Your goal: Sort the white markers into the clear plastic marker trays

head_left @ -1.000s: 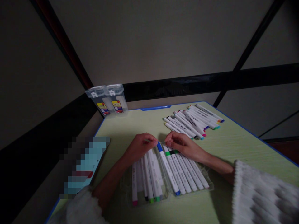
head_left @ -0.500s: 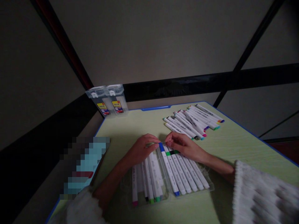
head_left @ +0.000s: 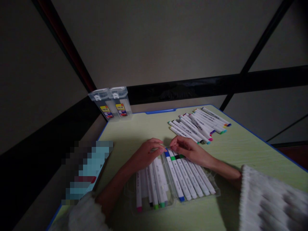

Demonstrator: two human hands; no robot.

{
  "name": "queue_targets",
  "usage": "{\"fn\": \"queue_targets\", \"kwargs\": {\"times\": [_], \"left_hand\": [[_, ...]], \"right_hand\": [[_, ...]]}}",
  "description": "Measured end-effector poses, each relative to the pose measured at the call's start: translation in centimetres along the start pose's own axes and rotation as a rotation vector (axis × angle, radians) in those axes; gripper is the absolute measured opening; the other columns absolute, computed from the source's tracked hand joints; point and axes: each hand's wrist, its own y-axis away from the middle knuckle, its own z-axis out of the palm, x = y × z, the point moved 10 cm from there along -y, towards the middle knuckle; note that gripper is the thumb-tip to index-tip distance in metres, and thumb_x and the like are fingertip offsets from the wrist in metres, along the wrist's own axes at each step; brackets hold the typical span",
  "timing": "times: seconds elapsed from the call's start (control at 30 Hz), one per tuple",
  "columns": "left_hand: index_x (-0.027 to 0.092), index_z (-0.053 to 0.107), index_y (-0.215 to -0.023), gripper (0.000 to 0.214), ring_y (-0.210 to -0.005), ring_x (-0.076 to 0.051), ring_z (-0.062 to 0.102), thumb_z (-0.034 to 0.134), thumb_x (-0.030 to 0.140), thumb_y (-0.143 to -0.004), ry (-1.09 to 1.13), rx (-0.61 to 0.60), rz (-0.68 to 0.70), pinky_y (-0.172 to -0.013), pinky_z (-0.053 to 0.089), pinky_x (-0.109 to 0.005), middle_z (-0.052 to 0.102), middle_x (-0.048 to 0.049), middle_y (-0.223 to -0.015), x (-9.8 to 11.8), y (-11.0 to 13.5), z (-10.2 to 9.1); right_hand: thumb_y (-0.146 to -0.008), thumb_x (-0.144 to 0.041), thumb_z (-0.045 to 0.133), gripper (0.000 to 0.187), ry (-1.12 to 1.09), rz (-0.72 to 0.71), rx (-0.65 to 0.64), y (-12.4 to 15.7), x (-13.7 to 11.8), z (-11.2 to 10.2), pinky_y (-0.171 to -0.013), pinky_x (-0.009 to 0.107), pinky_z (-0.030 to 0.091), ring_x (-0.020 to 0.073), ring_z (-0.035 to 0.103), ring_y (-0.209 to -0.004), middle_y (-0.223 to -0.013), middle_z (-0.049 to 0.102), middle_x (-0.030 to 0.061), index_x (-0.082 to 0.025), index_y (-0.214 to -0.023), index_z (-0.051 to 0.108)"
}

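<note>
An opened clear plastic case lies on the pale green table, both halves filled with rows of white markers with coloured caps. My left hand rests on the far ends of the markers in the left half, fingers curled, fingertips touching the blue-capped marker at the case's middle. My right hand is pinched over the far ends of the markers in the right half, beside green and black caps. The two hands nearly meet at the blue cap.
A loose row of several more white markers lies at the far right of the table. Two clear lidded boxes with yellow labels stand at the far left corner. A blurred-out patch sits at the table's left edge.
The blue-capped marker has slid slightly toward me and settled into the row. Both hands shifted a little with it, staying at the far ends of the markers.
</note>
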Motion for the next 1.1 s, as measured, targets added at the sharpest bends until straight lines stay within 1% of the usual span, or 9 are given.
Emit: {"fn": "queue_targets", "kwargs": {"times": [0.13,0.23,0.3,0.57,0.73,0.83,0.93,1.1], "left_hand": [[0.02,0.069,-0.077,0.021,-0.101,-0.017,0.053,0.048,0.019,-0.075,0.006,-0.04,-0.008,-0.081,0.043,-0.027,0.058,-0.006,-0.109,0.03,0.12,0.45],[0.02,0.069,-0.075,0.021,-0.099,-0.017,0.053,0.048,0.019,-0.075,0.017,-0.046,-0.039,-0.073,0.045,-0.025,0.057,-0.0055,-0.11,-0.2,0.25,0.6],[0.021,0.07,-0.075,0.021,-0.099,-0.017,0.053,0.048,0.02,-0.075,0.018,-0.046,-0.059,-0.071,0.045,-0.024,0.056,-0.0055,-0.111,-0.31,0.32,0.62],[0.018,0.07,-0.079,0.023,-0.104,-0.019,0.051,0.047,0.02,-0.076,-0.036,-0.076,-0.094,-0.076,0.044,-0.025,0.053,-0.0081,-0.115,-0.52,0.33,0.8],[0.02,0.07,-0.079,0.022,-0.106,-0.019,0.05,0.048,0.02,-0.076,-0.041,-0.069,-0.09,-0.076,0.044,-0.025,0.053,-0.0065,-0.116,-0.6,0.47,0.77],[0.019,0.07,-0.08,0.022,-0.107,-0.019,0.049,0.048,0.02,-0.076,-0.057,-0.057,-0.093,-0.075,0.045,-0.025,0.053,-0.0073,-0.116,-0.59,0.51,0.72],[0.017,0.07,-0.08,0.022,-0.108,-0.019,0.048,0.048,0.019,-0.076,-0.08,-0.062,-0.101,-0.079,0.044,-0.026,0.053,-0.0093,-0.116,-0.55,0.49,0.79],[0.016,0.069,-0.083,0.023,-0.109,-0.019,0.048,0.047,0.018,-0.077,-0.104,-0.077,-0.112,-0.082,0.043,-0.027,0.052,-0.0101,-0.117,-0.43,0.47,0.86]], "right_hand": [[-0.081,-0.031,0.05,0.014,-0.002,0.001,-0.001,0.06,0.13,-0.05,-0.055,0.024,0.035,0.0125,0.046,-0.063,-0.067,0.049,-0.001,-0.017,-0.078,0.051],[-0.081,-0.031,0.05,0.014,0.0,0.004,0.0,0.07,0.25,-0.1,-0.054,0.024,0.035,0.0123,0.045,-0.062,-0.067,0.049,-0.0011,-0.017,-0.078,0.051],[-0.081,-0.03,0.05,0.014,0.0,0.005,0.0,0.04,0.27,-0.07,-0.054,0.024,0.034,0.0122,0.045,-0.062,-0.067,0.048,-0.0011,-0.017,-0.078,0.051],[-0.081,-0.029,0.05,0.013,-0.011,0.006,0.0,0.04,0.03,0.02,-0.054,0.024,0.033,0.0122,0.044,-0.061,-0.066,0.048,-0.0014,-0.017,-0.077,0.05],[-0.081,-0.029,0.05,0.012,-0.02,0.006,-0.007,0.04,0.07,0.03,-0.055,0.025,0.034,0.0124,0.045,-0.062,-0.067,0.048,-0.0011,-0.017,-0.078,0.05],[-0.081,-0.03,0.05,0.014,-0.022,0.008,-0.006,0.01,0.09,0.04,-0.054,0.025,0.034,0.0124,0.045,-0.061,-0.066,0.048,-0.0012,-0.017,-0.078,0.05],[-0.081,-0.031,0.05,0.015,-0.018,0.01,-0.006,0.01,0.11,0.03,-0.054,0.024,0.034,0.0123,0.044,-0.062,-0.067,0.048,-0.001,-0.017,-0.078,0.05],[-0.08,-0.034,0.05,0.017,0.003,0.005,-0.01,-0.02,0.22,0.11,-0.056,0.025,0.035,0.0126,0.045,-0.063,-0.068,0.048,-0.0005,-0.017,-0.079,0.049]]}}
